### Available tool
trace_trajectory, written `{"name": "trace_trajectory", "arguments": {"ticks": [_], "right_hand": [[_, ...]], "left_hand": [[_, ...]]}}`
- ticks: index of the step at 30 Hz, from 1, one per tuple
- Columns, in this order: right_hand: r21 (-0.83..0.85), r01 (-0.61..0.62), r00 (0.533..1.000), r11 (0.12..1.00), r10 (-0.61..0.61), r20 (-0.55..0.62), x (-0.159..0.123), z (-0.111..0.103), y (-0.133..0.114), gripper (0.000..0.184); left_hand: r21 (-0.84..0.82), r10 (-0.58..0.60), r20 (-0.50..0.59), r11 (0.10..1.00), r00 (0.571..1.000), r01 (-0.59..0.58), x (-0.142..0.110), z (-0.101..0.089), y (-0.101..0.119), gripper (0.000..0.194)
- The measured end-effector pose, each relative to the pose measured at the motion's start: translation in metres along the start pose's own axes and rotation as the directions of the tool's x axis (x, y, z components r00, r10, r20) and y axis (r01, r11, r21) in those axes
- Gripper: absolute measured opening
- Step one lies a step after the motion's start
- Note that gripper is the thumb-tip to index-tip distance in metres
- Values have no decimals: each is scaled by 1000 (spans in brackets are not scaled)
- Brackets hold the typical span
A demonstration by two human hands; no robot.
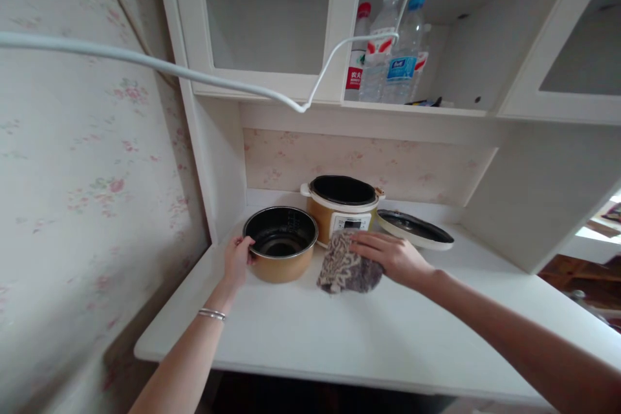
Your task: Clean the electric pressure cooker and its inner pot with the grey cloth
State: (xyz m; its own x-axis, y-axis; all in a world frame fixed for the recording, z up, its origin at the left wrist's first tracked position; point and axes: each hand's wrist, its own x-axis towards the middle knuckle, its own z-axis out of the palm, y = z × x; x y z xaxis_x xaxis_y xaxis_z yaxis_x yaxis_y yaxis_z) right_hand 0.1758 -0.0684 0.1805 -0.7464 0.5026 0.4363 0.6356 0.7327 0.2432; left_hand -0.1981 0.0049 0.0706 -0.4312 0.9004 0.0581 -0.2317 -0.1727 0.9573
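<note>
A gold inner pot [281, 246] with a dark inside stands on the white counter [369, 336]. My left hand [237, 260] grips its left rim, thumb over the edge. To its right lies a brown patterned cloth [345, 266]. My right hand [391, 255] rests on top of the cloth, fingers laid flat and pointing left. Just behind stands the gold and white rice cooker body [342, 207], open and without its pot. The cooker's lid [415, 229] lies on the counter to the right of it.
A shelf above holds three plastic water bottles [388, 52] behind an open glass cabinet door. A white cable [194, 74] hangs across the view. Flowered wallpaper covers the wall at left. The counter's front edge runs below my arms.
</note>
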Motion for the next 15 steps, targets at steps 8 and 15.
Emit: {"name": "trace_trajectory", "arguments": {"ticks": [8,15], "right_hand": [[-188,167,942,968,-213,-260,157,23,2,47],[111,553,742,826,-548,386,246,130,-21,31]], "left_hand": [[147,12,9,989,1000,-13,2,-2,-1,20],[216,-2,-18,976,1000,6,2,1,0,16]]}}
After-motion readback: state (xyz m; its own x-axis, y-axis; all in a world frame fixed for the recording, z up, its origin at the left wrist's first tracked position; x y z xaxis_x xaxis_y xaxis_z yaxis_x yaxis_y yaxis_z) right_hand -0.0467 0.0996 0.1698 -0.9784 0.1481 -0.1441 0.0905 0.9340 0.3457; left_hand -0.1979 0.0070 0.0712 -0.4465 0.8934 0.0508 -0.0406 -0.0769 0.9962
